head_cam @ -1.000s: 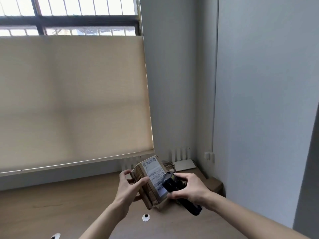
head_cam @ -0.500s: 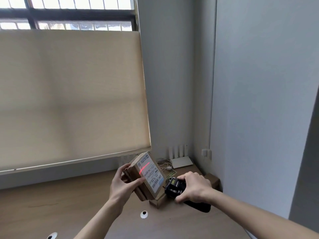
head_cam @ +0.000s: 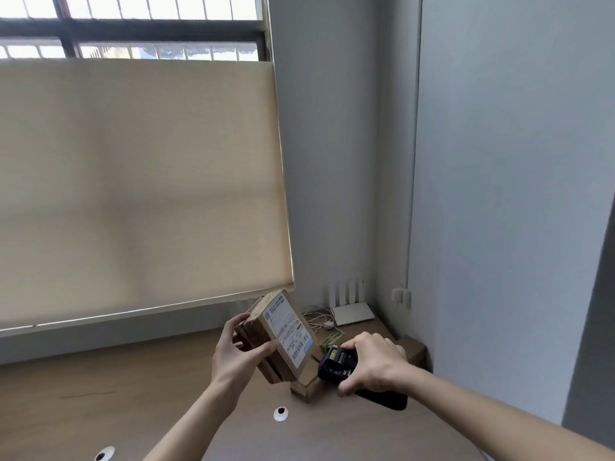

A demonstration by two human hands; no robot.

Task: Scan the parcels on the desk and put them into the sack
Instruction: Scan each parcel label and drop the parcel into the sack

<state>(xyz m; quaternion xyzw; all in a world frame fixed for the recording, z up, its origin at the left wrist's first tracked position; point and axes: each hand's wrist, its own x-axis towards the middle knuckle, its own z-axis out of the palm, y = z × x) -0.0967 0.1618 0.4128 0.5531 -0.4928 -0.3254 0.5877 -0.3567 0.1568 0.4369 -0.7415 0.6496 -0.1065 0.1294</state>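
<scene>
Item: cardboard parcel (head_cam: 266, 337), label (head_cam: 289, 331) facing the scanner (head_cam: 336, 364). Scanning stage; bagging remains (no sack in view). Left hand (head_cam: 234, 352) grips the parcel, tilted, above the desk (head_cam: 133, 394). Right hand (head_cam: 372, 362), at the parcel's 4 o'clock, clasps the scanner. Another box (head_cam: 307, 382) waits below.

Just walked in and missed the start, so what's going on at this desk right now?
A person is scanning parcels. The left hand holds a cardboard parcel tilted above the desk, its label facing the black scanner gripped in the right hand. Another box sits on the desk beneath. No sack is in view.
</scene>
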